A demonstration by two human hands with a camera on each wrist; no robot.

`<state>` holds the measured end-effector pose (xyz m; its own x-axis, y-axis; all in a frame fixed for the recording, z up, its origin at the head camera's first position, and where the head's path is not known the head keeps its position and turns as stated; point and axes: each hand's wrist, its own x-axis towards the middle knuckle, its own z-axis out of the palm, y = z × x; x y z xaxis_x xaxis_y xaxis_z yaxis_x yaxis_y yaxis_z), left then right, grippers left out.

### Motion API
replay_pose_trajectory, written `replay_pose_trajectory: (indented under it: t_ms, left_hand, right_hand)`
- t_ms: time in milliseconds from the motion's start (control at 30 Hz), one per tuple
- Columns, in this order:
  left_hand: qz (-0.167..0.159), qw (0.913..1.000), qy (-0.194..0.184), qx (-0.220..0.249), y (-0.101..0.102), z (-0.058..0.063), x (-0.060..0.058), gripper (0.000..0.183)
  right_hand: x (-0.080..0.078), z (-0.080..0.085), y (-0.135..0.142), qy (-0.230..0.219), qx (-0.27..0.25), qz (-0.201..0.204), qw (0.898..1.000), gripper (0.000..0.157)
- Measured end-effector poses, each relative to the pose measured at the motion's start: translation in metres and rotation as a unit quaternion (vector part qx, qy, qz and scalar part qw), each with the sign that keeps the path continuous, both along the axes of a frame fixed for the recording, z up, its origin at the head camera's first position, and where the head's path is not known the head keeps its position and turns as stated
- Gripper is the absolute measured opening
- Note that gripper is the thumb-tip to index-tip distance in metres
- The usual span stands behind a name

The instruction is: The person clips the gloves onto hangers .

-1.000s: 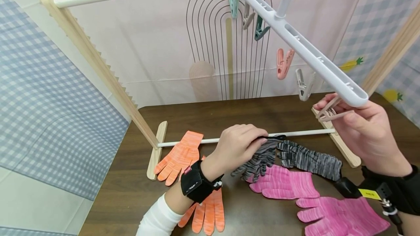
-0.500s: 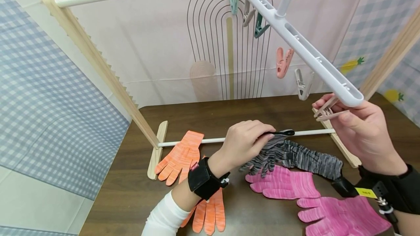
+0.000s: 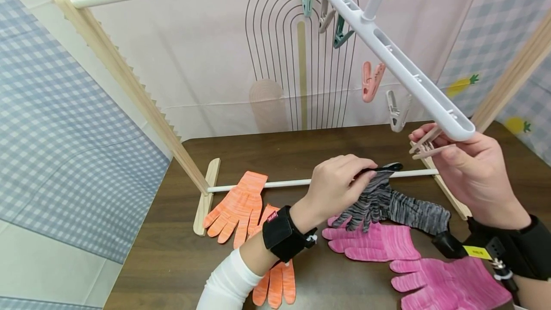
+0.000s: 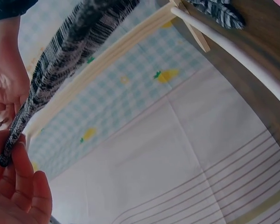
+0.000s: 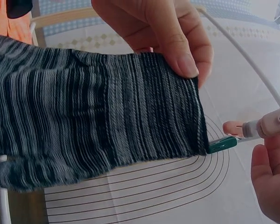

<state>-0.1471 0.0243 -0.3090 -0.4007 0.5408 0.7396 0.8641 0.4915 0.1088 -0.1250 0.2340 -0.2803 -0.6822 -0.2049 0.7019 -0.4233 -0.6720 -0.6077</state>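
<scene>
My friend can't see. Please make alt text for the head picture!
A person's left hand holds a grey striped glove near a pale pink clothespin, which the right hand grips under one end of a white hanger. More clothespins hang from it; orange gloves, pink gloves and another grey striped glove lie on a table.

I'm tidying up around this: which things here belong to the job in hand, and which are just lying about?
Apparently in use:
grey glove, in left hand
beige clip, in right hand
hanger

Apparently just lying about:
second grey glove
orange gloves
pink gloves
</scene>
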Motion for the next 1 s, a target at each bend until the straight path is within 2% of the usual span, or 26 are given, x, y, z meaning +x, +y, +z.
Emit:
replay_pose_trajectory:
  t_ms: [300, 667, 1000]
  left_hand:
    - [0.014, 0.9995, -0.011, 0.027, 0.012, 0.001, 0.002, 0.014]
    - [0.014, 0.9979, -0.038, 0.051, 0.02, 0.006, 0.007, 0.015]
    - [0.028, 0.9969, -0.029, 0.067, 0.026, 0.007, 0.008, 0.015]
  right_hand:
    - [0.0, -0.001, 0.0, -0.004, 0.006, -0.01, 1.0, 0.043]
    - [-0.001, -0.001, 0.0, 0.002, 0.009, -0.022, 1.0, 0.041]
    - [-0.002, 0.0, -0.003, 0.003, 0.015, -0.035, 0.999, 0.033]
